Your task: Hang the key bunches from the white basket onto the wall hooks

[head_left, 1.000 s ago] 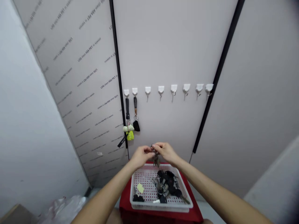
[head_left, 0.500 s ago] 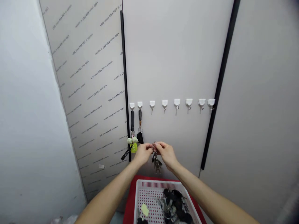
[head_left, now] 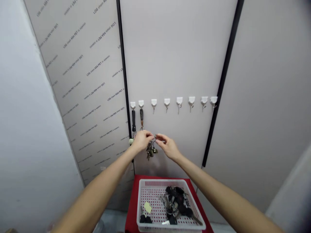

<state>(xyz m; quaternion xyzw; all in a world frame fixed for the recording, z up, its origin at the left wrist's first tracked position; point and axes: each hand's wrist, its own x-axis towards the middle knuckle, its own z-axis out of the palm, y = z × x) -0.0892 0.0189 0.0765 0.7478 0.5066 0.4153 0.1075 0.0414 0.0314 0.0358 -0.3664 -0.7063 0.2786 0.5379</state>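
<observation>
Just below the row of hooks, a bunch of keys (head_left: 151, 152) hangs from a metal ring between my two hands. My left hand (head_left: 141, 141) pinches the left side of the ring with thumb and fingers. At the ring's right edge, my right hand (head_left: 169, 148) has its thumb and forefinger closed about it; the exact contact is small and hard to see. Above them a white wall hook (head_left: 154, 103) has a bare metal prong. A black strap (head_left: 133, 121) and a braided loop (head_left: 141, 116) hang from the two leftmost hooks, their lower ends partly behind my left hand.
A white perforated basket (head_left: 139, 202) stands on a red surface (head_left: 131, 207) below my hands. Inside lie several dark keys (head_left: 178, 200) and a pale yellow tag (head_left: 147, 207). More white hooks (head_left: 191, 100) run rightward across the grey panel between black vertical strips (head_left: 223, 77).
Both hands and the bunch of keys have come up closer to the hooks. The fingertips have parted a little, showing the ring between them. The view has shifted, bringing more of the basket into sight.
</observation>
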